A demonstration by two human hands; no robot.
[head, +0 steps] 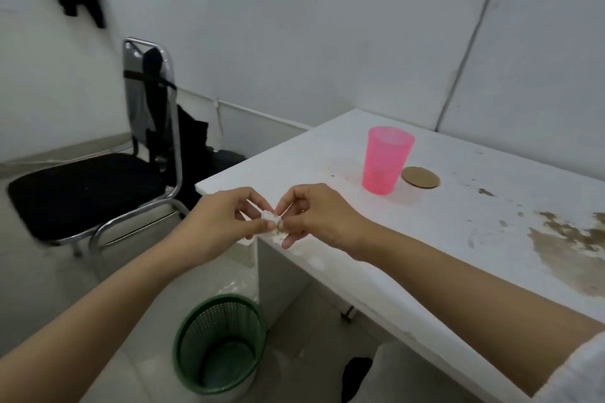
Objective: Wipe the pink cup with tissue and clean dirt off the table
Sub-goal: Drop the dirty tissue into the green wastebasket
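A translucent pink cup (386,160) stands upright on the white table (458,232), towards its far left corner. A small crumpled white tissue (271,222) is held over the table's left corner. My left hand (226,219) pinches its left side and my right hand (314,216) pinches its right side, fingertips nearly meeting. Brown dirt (566,239) stains the table's right part, with smaller specks scattered between it and the cup.
A round cardboard coaster (420,177) lies just right of the cup. A green mesh wastebasket (219,347) stands on the floor below the table's corner. A black-seated metal chair (91,186) with dark clothing sits to the left, by the wall.
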